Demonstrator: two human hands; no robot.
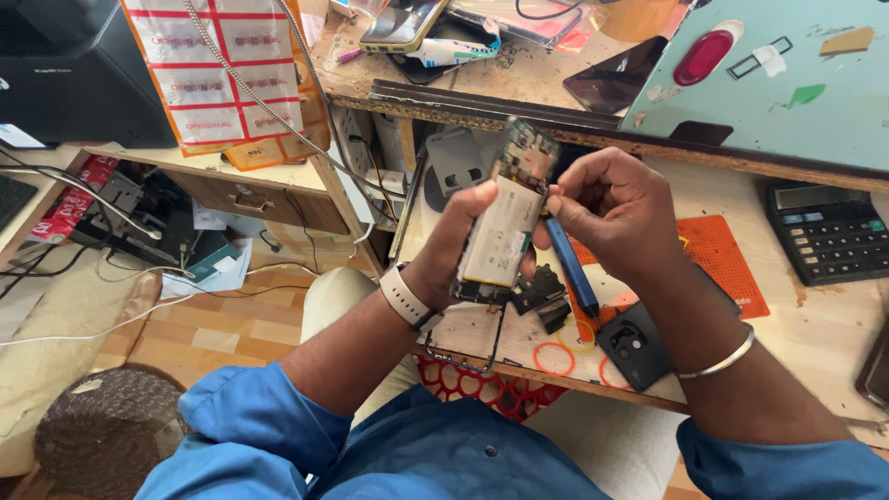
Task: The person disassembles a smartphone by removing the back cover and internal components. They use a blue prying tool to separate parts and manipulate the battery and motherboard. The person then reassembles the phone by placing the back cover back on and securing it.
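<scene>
left hand (pixel 454 245): fingers closed around opened phone (pixel 505 222) edges | right hand (pixel 616 213): pinches blue screwdriver (pixel 569 264) | phone: light, stiff, fragile; probably best held by frame

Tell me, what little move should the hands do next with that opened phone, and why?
Probably bring the blue tool's tip up to the opened phone. The left hand holds the phone upright with its pale battery showing, and the right hand pinches the tool beside the phone's edge, its tip pointing down toward the table.
</scene>
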